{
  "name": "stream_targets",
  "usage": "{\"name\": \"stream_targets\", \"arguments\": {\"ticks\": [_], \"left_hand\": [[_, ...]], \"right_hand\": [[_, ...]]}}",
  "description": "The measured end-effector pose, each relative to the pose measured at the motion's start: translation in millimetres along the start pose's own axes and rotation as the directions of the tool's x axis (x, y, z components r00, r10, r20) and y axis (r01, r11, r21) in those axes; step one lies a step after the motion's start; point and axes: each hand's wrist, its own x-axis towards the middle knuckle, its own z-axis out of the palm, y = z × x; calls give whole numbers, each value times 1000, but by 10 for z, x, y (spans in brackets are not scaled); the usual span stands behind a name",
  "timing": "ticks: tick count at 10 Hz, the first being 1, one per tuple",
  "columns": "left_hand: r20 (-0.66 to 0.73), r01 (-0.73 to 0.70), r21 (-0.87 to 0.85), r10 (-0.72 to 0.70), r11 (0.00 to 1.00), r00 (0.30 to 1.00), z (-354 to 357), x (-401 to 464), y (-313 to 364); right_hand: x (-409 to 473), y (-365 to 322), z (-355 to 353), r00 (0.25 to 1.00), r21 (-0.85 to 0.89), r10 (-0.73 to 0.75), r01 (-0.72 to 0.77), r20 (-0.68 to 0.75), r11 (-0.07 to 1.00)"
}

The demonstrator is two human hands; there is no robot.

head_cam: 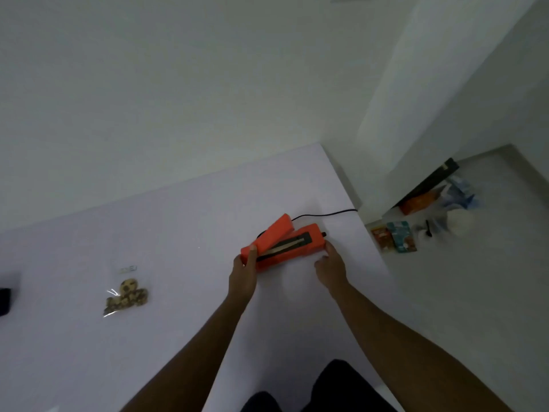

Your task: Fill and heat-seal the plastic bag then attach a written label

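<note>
An orange heat sealer lies on the white table with its lid arm raised, so the sealing strip shows. My left hand grips its near left end, thumb on the lid. At the sealer's right end my right hand touches the body just below the black knob. A clear plastic bag holding cookies lies flat on the table far to the left, apart from both hands.
The sealer's black cord runs off the table's right edge. A dark object sits at the left border. On the floor to the right lie snack packets, a dark board and crumpled wrapping. A wall stands behind the table.
</note>
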Motion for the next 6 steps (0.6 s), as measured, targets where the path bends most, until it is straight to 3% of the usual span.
{"name": "stream_targets", "arguments": {"ticks": [4,6], "left_hand": [[75,29,22,-30,999,997,-318,684,425],[-32,-102,337,119,936,992,-763,493,645]], "right_hand": [[457,-651,110,991,-184,-80,99,109,978],[307,-1203,-187,973,-275,-161,202,165,940]]}}
